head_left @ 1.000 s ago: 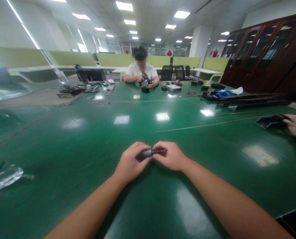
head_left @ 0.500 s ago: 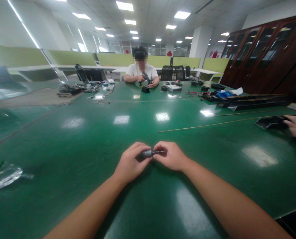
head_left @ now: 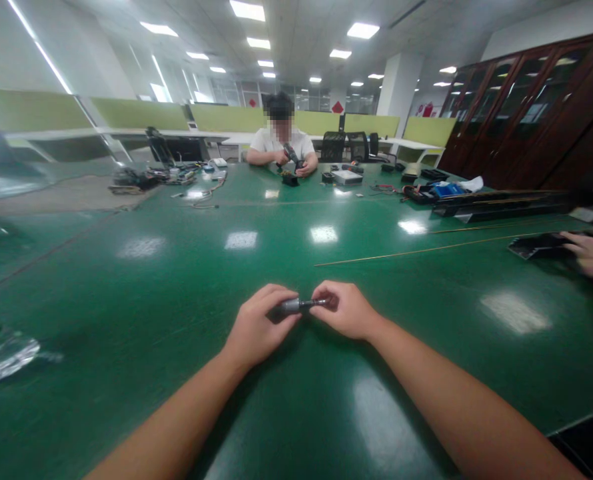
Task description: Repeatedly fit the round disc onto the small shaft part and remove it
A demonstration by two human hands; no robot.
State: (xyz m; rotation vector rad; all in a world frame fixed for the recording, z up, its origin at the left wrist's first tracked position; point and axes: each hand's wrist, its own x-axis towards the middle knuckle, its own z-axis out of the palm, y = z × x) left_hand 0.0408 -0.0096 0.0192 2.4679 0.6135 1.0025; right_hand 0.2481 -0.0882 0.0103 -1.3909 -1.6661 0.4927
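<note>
Between my hands, low over the green table [head_left: 186, 300], is a grey cylinder [head_left: 291, 307] with a thin dark shaft [head_left: 307, 303] pointing right; it looks like a small motor, though its exact kind is unclear. My left hand [head_left: 259, 325] is closed around the cylinder, thumb below and fingers above, hiding its left end. The fingers of my right hand [head_left: 345, 311] are curled in a pinch at the right end of the shaft, partly covering it.
Beyond my hands a thin brass-coloured rod [head_left: 391, 256] lies on the table. A co-worker's hands [head_left: 589, 250] hold a black channel [head_left: 531, 245] at right. Another person [head_left: 281, 143] sits opposite with a power drill [head_left: 291, 155]. Clear plastic [head_left: 11, 360] lies at left.
My right hand has shifted slightly right and up, away from the cylinder, baring more of the shaft. My left hand keeps its hold. The view has turned slightly.
</note>
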